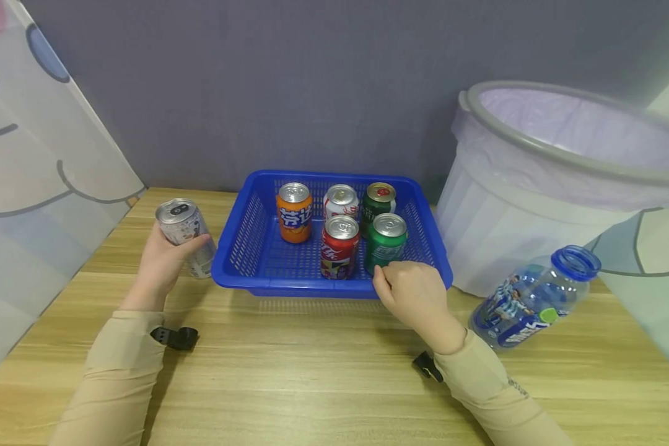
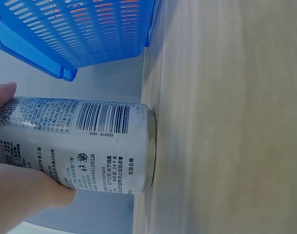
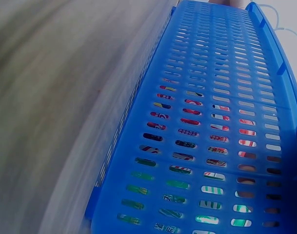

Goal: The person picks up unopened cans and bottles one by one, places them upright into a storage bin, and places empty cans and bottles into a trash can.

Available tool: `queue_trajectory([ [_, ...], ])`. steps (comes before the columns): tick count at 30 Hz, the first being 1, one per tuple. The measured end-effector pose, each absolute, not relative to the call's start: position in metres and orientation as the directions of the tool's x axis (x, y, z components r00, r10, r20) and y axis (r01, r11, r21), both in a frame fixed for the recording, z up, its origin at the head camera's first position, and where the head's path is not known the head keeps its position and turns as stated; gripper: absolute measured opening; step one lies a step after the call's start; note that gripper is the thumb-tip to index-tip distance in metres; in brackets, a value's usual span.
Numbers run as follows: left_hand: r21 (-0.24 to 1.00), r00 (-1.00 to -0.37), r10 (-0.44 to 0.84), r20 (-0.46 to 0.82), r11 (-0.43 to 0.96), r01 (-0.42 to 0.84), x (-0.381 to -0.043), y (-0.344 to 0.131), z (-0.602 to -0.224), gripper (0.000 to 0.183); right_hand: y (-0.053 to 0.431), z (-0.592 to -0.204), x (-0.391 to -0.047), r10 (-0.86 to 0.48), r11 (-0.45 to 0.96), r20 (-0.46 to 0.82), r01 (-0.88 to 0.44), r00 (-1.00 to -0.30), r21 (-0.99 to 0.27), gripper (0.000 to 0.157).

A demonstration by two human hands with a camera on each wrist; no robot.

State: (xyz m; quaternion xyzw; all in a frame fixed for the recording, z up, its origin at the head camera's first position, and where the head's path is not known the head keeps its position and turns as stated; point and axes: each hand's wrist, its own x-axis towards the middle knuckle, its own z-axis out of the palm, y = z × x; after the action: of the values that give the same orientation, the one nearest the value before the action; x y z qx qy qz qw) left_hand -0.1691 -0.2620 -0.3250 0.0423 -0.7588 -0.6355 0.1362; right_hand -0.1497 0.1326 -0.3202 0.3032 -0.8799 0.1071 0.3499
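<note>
My left hand (image 1: 164, 257) grips a tall white drink can (image 1: 186, 230) left of the blue basket (image 1: 306, 286). Small print and a barcode show on that can (image 2: 80, 141) in the left wrist view, its base close to the tabletop. My right hand (image 1: 415, 294) lies over the basket's front rim near the right corner, fingers curled inward. Just behind it stands a green can (image 1: 387, 241); whether they touch is hidden. Skin shows through slots of the basket wall (image 3: 153, 185) in the right wrist view.
Inside the basket stand a red can (image 1: 340, 251), an orange can (image 1: 295, 214), a white-and-red can (image 1: 340, 201) and a dark green can (image 1: 372, 207). A lined bin (image 1: 479, 204) stands to the right, with an uncapped plastic bottle (image 1: 524, 306) before it. A grey wall (image 1: 245, 87) closes the back.
</note>
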Motion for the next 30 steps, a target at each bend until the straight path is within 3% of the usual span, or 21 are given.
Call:
queue_trajectory([
  [14, 0.977, -0.956, -0.215, 0.198, 0.116, 0.176, -0.1673, -0.2615, -0.3257, 0.059, 0.1316, -0.3199, -0.1503, -0.462, 0.791, 0.679, -0.611, -0.57, 0.025, 0.047],
  [30, 0.985, -0.951, -0.264, 0.16, 0.101, 0.138, -0.1673, -0.2621, -0.3211, 0.062, 0.1328, -0.3203, -0.1507, -0.459, 0.791, 0.687, -0.611, -0.563, 0.028, 0.047],
])
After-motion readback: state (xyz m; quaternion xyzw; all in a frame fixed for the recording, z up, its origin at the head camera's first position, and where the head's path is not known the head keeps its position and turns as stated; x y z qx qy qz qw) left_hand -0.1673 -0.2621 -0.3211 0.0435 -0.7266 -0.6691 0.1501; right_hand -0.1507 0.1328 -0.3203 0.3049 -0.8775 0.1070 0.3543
